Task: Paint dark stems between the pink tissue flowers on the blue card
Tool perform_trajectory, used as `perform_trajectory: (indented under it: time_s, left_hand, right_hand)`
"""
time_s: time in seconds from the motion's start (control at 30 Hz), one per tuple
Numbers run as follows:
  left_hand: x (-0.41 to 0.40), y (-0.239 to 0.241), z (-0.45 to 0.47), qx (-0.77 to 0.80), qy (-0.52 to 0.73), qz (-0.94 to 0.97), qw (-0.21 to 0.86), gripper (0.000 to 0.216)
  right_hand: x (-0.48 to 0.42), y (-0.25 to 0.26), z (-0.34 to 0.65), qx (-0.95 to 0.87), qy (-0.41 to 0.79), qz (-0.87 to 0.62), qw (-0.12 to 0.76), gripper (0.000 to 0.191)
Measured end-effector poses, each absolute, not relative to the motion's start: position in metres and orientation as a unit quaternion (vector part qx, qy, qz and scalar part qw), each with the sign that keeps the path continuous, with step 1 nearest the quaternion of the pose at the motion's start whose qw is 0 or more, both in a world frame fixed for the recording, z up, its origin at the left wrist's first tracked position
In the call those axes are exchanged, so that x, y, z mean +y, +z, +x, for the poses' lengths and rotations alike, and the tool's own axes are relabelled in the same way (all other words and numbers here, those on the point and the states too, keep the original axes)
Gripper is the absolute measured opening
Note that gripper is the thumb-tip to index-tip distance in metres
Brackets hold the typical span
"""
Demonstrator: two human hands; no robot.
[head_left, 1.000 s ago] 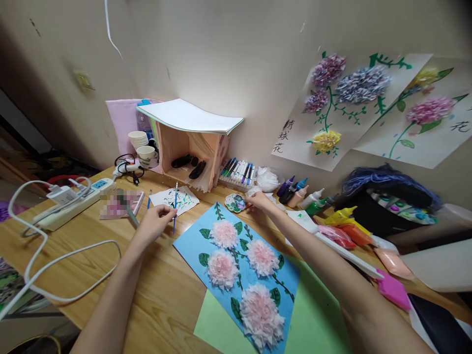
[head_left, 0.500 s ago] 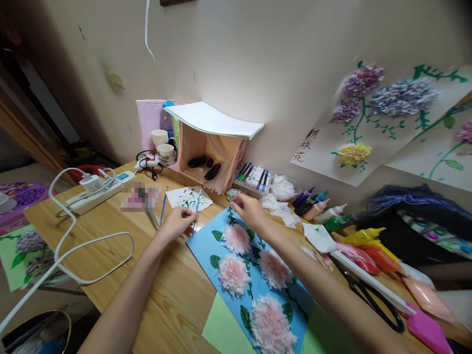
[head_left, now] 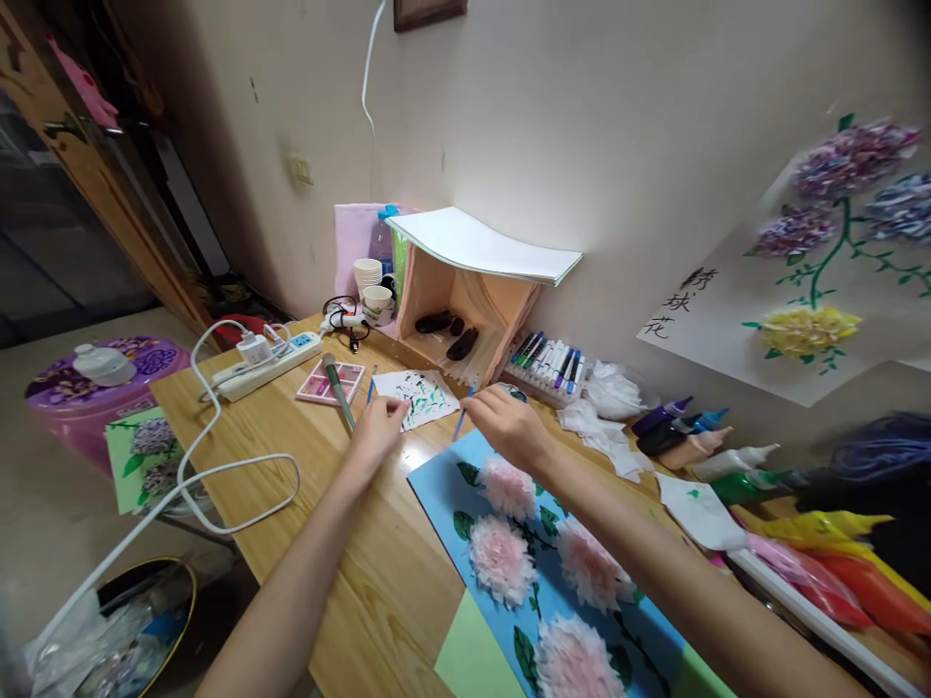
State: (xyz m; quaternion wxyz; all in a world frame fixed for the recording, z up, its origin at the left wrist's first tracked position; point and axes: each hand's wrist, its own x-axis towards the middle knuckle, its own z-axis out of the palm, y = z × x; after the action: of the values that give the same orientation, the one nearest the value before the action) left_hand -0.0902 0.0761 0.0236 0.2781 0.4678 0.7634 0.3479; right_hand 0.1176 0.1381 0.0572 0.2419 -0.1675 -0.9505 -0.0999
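My right hand (head_left: 509,427) is closed, its fingertips on a thin blue paintbrush (head_left: 464,412) near the top corner of a blue picture (head_left: 443,480). Raised pink paper flowers (head_left: 501,559) and dark green leaves (head_left: 464,525) cover the picture. My left hand (head_left: 379,429) has thumb and fingers pressed together, beside a white sheet with green and black paint marks (head_left: 422,396); I cannot make out anything in its pinch. Another blue brush (head_left: 370,385) lies just beyond it. A thick green-handled brush (head_left: 338,393) rests across a pink palette (head_left: 312,385) to the left.
A power strip (head_left: 272,366) with a white cable (head_left: 291,460) lies at the left. At the back stand paper cups (head_left: 377,301), a pink box (head_left: 509,320) and markers (head_left: 549,364). Paint bottles (head_left: 734,460) line the right; green paper (head_left: 472,650) lies under the picture.
My right hand has moved left from the picture's top to the blue paintbrush, which has shifted slightly right. My left hand has drawn away to the left. The view has turned left.
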Motion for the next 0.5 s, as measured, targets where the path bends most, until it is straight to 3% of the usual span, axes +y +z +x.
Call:
perform_trajectory:
  time_s: [0.2, 0.5]
  left_hand:
    - [0.104, 0.021, -0.112, 0.845, 0.306, 0.415, 0.137, 0.028]
    - [0.118, 0.02, -0.11, 0.836, 0.312, 0.413, 0.183, 0.035]
  right_hand:
    - [0.131, 0.098, 0.151, -0.886, -0.012, -0.182, 0.427, 0.013]
    - [0.099, 0.122, 0.216, -0.794, 0.178, -0.326, 0.482, 0.013]
